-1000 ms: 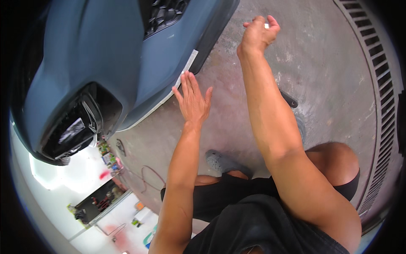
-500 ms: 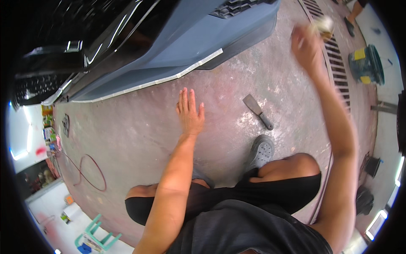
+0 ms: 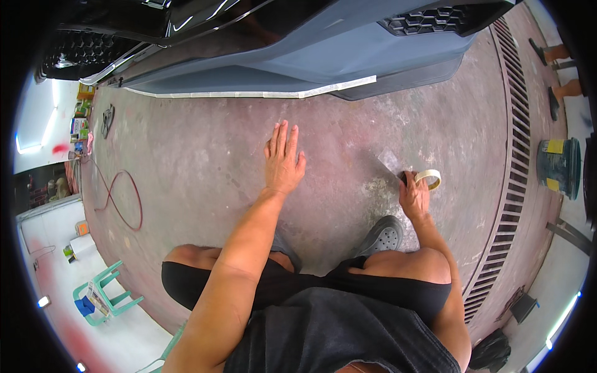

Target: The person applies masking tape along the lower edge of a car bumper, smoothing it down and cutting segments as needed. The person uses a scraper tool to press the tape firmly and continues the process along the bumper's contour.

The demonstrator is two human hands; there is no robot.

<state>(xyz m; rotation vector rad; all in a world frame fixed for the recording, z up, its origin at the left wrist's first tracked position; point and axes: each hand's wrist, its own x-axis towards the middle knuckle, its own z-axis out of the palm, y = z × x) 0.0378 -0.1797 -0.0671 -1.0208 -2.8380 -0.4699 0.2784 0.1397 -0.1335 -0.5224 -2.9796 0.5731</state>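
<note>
My left hand (image 3: 284,163) is held out palm down with its fingers stretched, nothing in it; whether it touches the floor I cannot tell. In front of it runs the lower edge of a grey-blue car bumper (image 3: 311,56), lined with a pale strip of masking tape (image 3: 249,94). Down at the right, near my shoe, my right hand (image 3: 415,198) has its fingers closed round the dark handle of a putty knife (image 3: 390,163), whose blade points away and to the left. A roll of masking tape (image 3: 428,173) sits at the same hand, beside its fingers.
A floor drain grate (image 3: 517,143) runs along the right, with a dark bucket (image 3: 558,168) beyond it and another person's legs (image 3: 563,90) farther off. At the left lie a red hose (image 3: 140,199) and a green plastic stool (image 3: 112,295).
My right hand has come down and toward me from the drain with the tape roll and taken hold of the putty knife that lay on the floor. My left hand stays outstretched.
</note>
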